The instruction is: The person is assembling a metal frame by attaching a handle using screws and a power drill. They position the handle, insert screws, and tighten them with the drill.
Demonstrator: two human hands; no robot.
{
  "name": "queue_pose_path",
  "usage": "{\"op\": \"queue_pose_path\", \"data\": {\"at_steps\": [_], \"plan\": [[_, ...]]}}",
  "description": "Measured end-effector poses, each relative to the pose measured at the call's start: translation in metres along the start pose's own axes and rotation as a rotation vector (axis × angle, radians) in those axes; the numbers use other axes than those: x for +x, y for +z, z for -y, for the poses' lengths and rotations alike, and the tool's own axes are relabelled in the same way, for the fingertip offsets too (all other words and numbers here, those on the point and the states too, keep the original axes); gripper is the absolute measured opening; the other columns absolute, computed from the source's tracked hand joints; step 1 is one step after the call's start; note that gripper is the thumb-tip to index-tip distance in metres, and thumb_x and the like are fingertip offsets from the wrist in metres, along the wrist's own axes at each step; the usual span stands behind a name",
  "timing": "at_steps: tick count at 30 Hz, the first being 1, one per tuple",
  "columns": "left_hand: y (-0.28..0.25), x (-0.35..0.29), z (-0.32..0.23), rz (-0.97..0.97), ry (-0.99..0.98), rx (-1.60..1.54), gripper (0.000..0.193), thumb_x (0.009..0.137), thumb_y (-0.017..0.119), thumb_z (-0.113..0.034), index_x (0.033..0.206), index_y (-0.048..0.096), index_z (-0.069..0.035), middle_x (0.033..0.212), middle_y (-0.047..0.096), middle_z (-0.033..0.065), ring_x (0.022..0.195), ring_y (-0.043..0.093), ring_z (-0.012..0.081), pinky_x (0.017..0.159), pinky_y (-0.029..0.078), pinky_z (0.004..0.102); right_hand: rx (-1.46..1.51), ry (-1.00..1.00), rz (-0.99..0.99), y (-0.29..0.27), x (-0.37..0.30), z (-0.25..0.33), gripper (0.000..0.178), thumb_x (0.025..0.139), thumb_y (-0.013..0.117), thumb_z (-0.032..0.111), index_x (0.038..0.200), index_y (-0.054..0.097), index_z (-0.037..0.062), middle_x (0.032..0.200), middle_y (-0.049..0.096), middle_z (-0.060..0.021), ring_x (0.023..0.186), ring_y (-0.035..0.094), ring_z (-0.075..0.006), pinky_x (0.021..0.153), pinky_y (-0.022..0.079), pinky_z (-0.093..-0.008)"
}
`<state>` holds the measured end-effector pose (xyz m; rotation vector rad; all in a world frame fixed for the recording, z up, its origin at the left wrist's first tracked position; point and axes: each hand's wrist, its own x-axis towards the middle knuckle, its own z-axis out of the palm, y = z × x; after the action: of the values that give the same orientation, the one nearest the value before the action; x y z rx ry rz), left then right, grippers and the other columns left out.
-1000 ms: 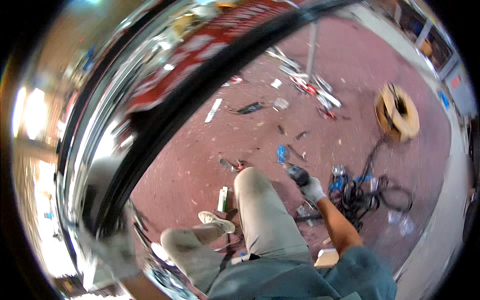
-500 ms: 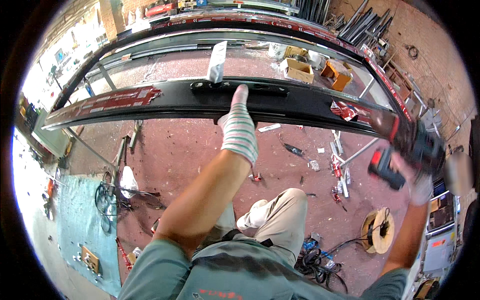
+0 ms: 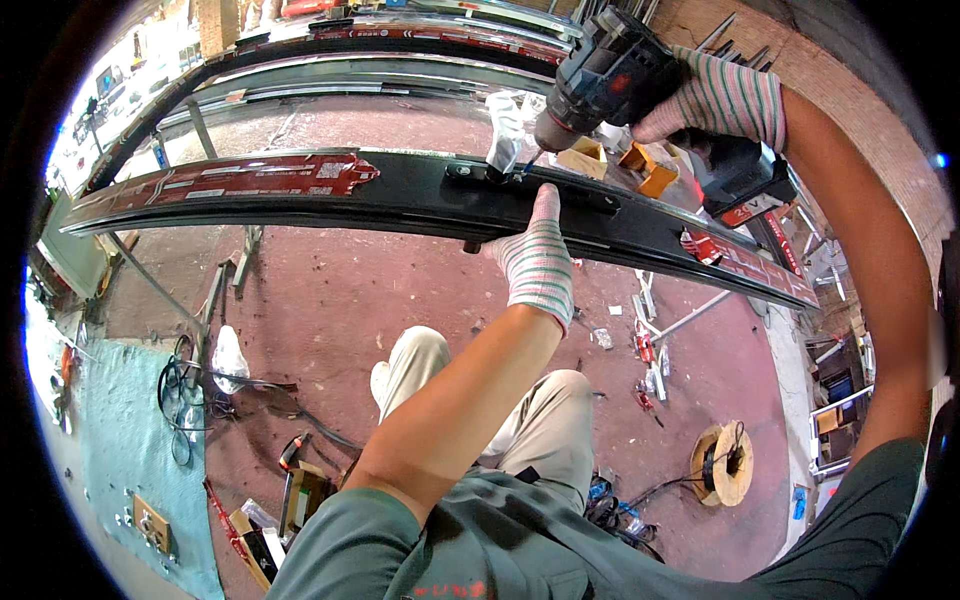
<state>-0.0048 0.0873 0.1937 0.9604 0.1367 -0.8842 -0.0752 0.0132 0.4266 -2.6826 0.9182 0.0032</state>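
Note:
A black metal frame bar (image 3: 420, 208), partly covered with torn red film, runs across in front of me. On its upper face lies a long black handle plate (image 3: 595, 199), from which a lever wrapped in white film (image 3: 504, 135) stands up. My left hand (image 3: 538, 262), in a striped glove, is clamped on the bar, thumb pressing the plate, fingers hidden beneath. My right hand (image 3: 715, 98), gloved likewise, grips a cordless drill (image 3: 607, 80). The drill points down and left, its bit tip at the plate beside the lever; whether it touches a screw I cannot tell.
The frame's far side (image 3: 400, 40) stretches across behind. Metal stand legs (image 3: 205, 128) hold the frame up. On the red floor lie a wooden cable spool (image 3: 735, 470), loose cables (image 3: 185, 400), a white bag (image 3: 230, 358) and scraps. Cardboard boxes (image 3: 583, 160) stand beyond the bar.
My right hand has swung the drill from the far right up and inward to the handle plate. My left hand keeps its hold on the bar. The view has shifted and tilted.

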Motion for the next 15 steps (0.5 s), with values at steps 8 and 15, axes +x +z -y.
{"op": "queue_pose_path", "data": {"at_steps": [8,15], "plan": [[0.004,0.009,0.012,0.004,0.046,-0.081,0.096,0.075,0.086,-0.037,0.142,0.027,0.001,0.134,0.05,0.0155,0.111,0.056,0.0227,0.092,0.049,0.0332,0.027,0.123,0.063,-0.003,0.001,0.002,0.028,0.076,0.086,0.022,0.088,0.069,0.0033,0.061,0.058,-0.0017,0.049,0.054,-0.0114,0.039,0.043,-0.0261],[0.006,0.017,0.022,0.015,0.103,-0.155,0.088,0.079,0.084,-0.03,0.142,0.03,-0.001,0.131,0.054,0.0119,0.108,0.057,0.0203,0.089,0.05,0.0334,0.012,0.151,0.092,-0.001,-0.002,0.01,0.028,0.078,0.085,0.025,0.09,0.069,0.0056,0.061,0.057,-0.0006,0.049,0.054,-0.0108,0.04,0.044,-0.025]]}}
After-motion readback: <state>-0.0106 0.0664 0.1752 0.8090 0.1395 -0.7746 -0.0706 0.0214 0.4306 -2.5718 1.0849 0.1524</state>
